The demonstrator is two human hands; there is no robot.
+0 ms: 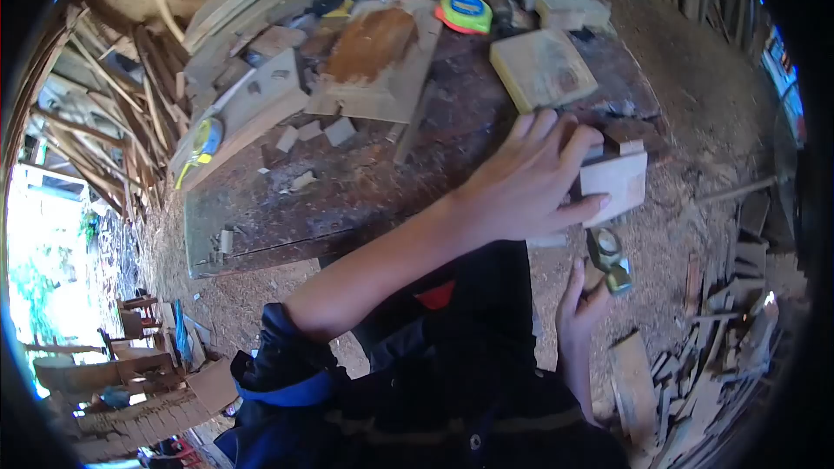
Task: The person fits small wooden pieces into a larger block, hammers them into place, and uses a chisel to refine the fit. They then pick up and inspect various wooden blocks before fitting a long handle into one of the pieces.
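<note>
My left hand reaches across the front right of the workbench. Its thumb and fingers close on a pale wooden block at the bench's edge, with a smaller wood piece just behind it. Lower down, off the bench, my right hand is wrapped round a hammer. The metal head points up, close under the block, and most of the handle is hidden. A thick square wood block lies just beyond my left fingertips.
On the workbench are a green-and-blue tape measure, a yellow tape measure, a board with a brown patch and several small offcuts. Scrap wood is heaped at the lower right. More timber leans at the left.
</note>
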